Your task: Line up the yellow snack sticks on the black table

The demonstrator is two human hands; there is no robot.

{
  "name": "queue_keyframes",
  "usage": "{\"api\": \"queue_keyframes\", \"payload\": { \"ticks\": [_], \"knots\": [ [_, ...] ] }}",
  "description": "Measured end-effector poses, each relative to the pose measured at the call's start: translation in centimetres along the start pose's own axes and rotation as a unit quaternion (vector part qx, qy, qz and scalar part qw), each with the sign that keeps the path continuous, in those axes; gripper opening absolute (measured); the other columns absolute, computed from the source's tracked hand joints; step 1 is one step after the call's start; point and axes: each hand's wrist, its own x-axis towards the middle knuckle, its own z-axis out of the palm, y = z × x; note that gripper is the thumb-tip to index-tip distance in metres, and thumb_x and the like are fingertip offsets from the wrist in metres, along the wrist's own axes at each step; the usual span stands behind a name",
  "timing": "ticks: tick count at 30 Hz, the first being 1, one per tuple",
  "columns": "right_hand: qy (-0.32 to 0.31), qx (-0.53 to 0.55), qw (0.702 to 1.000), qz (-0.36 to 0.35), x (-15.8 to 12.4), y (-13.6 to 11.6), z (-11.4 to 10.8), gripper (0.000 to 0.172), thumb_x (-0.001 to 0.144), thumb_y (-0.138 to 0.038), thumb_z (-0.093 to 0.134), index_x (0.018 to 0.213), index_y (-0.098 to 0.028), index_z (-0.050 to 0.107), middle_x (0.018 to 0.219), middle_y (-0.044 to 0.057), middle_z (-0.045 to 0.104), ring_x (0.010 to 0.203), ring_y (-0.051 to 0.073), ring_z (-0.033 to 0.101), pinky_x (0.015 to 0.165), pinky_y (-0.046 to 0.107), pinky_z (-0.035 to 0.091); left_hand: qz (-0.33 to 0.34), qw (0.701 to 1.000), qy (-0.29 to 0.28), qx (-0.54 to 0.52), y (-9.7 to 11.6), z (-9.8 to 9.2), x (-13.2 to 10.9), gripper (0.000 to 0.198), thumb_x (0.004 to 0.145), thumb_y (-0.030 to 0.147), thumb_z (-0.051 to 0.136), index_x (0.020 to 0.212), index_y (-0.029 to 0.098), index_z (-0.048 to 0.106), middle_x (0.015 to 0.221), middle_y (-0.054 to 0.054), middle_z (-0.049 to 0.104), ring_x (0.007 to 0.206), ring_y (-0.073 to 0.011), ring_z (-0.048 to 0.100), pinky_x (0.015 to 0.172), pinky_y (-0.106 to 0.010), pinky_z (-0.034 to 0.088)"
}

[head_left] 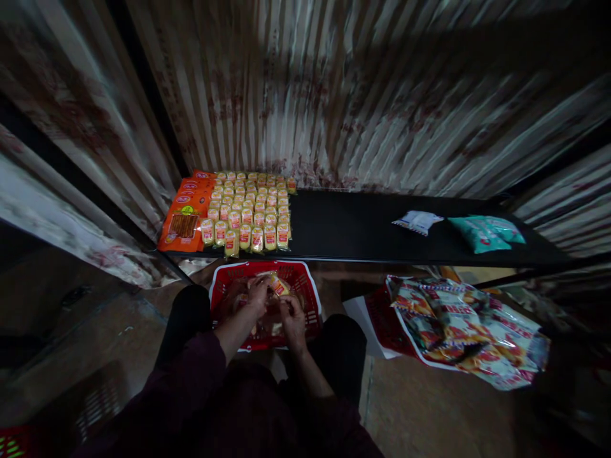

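Dark sleeves [191, 381]; left grip [259, 294], right grip [293, 319] pinching wrapped snack [279, 286]; red basket [312, 317] below.

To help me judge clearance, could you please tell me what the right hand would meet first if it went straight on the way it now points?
The right hand would probably meet the small yellow snack packet first, which it seems to touch; exact depth is hard to judge.
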Motion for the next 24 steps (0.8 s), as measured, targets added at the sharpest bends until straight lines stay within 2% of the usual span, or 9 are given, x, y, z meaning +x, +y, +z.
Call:
{"api": "queue_keyframes", "payload": {
  "ticks": [2,5,10,13,17,19,24],
  "knots": [
    [0.002,0.001,1.000,0.003,0.0,-0.5,-0.4,0.021,0.077,-0.040,0.057,0.085,-0.023,0.066,0.085,0.003,0.069,0.081,0.021,0.063,0.075,0.032,0.051,-0.023,1.000,-0.012,0.000,0.9,-0.6,-0.6,0.024,0.071,0.023,0.074,0.090,0.013,0.065,0.072,-0.002,0.066,0.062,-0.0124,0.062,0.060,-0.023,0.049],
    [0.029,0.020,0.999,0.007,0.5,-0.7,-0.7,0.029,0.076,-0.041,0.058,0.097,-0.022,0.065,0.093,0.004,0.069,0.086,0.021,0.063,0.078,0.033,0.052,-0.039,0.997,-0.059,0.009,1.6,-1.6,-2.5,0.023,0.071,0.014,0.068,0.094,0.014,0.065,0.075,-0.002,0.068,0.064,-0.0121,0.063,0.062,-0.023,0.050],
    [0.068,0.107,0.990,0.059,1.8,-0.9,-0.3,0.051,0.073,-0.043,0.061,0.118,-0.021,0.054,0.103,0.007,0.068,0.087,0.020,0.065,0.078,0.034,0.054,-0.098,0.989,-0.114,0.016,1.2,-2.5,-6.4,0.046,0.074,0.005,0.057,0.119,0.017,0.060,0.085,-0.002,0.071,0.065,-0.0099,0.064,0.059,-0.019,0.048],
    [0.071,0.150,0.982,0.087,2.3,-1.1,-0.1,0.052,0.069,-0.044,0.066,0.114,-0.020,0.054,0.102,0.007,0.068,0.085,0.019,0.066,0.076,0.034,0.054,-0.106,0.985,-0.134,0.007,0.6,-2.4,-7.8,0.053,0.074,0.003,0.056,0.125,0.017,0.056,0.081,-0.002,0.070,0.060,-0.0095,0.063,0.057,-0.019,0.049],
    [0.070,0.162,0.979,0.107,2.3,-1.7,-0.2,0.045,0.066,-0.046,0.070,0.101,-0.019,0.061,0.094,0.006,0.070,0.079,0.019,0.065,0.075,0.033,0.054,-0.092,0.989,-0.114,-0.016,0.5,-2.0,-8.1,0.041,0.077,0.009,0.061,0.117,0.015,0.058,0.079,-0.003,0.070,0.059,-0.0105,0.064,0.057,-0.021,0.051],
    [0.058,0.184,0.975,0.113,2.3,-1.9,-0.4,0.045,0.066,-0.047,0.071,0.101,-0.019,0.062,0.094,0.005,0.071,0.079,0.019,0.066,0.074,0.033,0.054,-0.087,0.990,-0.105,-0.018,0.7,-1.8,-8.0,0.036,0.078,0.011,0.062,0.113,0.015,0.060,0.078,-0.002,0.070,0.057,-0.0103,0.063,0.055,-0.021,0.050],
    [0.032,0.212,0.970,0.113,2.2,-2.5,-0.8,0.048,0.065,-0.047,0.074,0.105,-0.023,0.067,0.103,0.005,0.072,0.084,0.020,0.067,0.075,0.033,0.055,-0.075,0.992,-0.094,-0.028,1.0,-1.5,-7.6,0.038,0.071,0.010,0.068,0.107,0.016,0.061,0.080,-0.003,0.070,0.060,-0.0105,0.065,0.055,-0.019,0.050]
  ]
}}
